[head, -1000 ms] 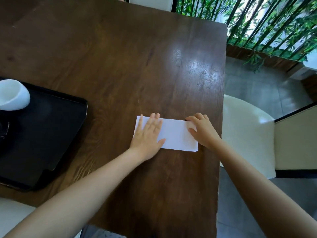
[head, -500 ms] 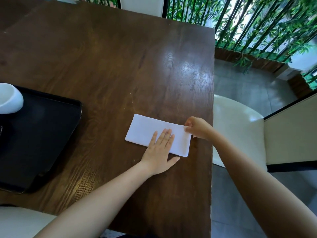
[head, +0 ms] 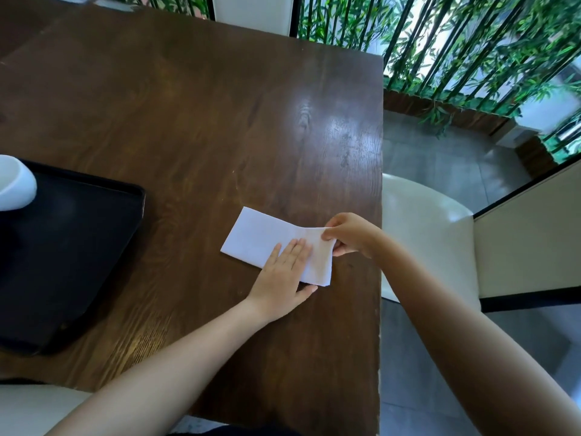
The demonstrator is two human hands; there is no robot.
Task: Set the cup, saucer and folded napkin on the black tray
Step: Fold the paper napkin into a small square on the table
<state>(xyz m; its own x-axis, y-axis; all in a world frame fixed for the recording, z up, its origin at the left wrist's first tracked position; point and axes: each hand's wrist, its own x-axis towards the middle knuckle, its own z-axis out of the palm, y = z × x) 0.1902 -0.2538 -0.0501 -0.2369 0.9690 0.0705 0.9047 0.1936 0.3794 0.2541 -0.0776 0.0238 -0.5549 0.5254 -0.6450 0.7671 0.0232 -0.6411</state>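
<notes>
A white napkin, folded into a long rectangle, lies on the dark wooden table near its right edge. My left hand rests flat on the napkin's near right part, fingers spread. My right hand pinches the napkin's right end and lifts it off the table. The black tray sits at the left. A white cup stands on the tray's far left, cut off by the frame. No saucer shows.
The table's right edge runs close to my right hand. A white chair stands just beyond that edge. Another pale seat shows at the bottom left. Green bamboo stems fill the far right.
My left hand slid from the napkin's left end to its near right part. My right hand went from resting on the right end to pinching and raising it.
</notes>
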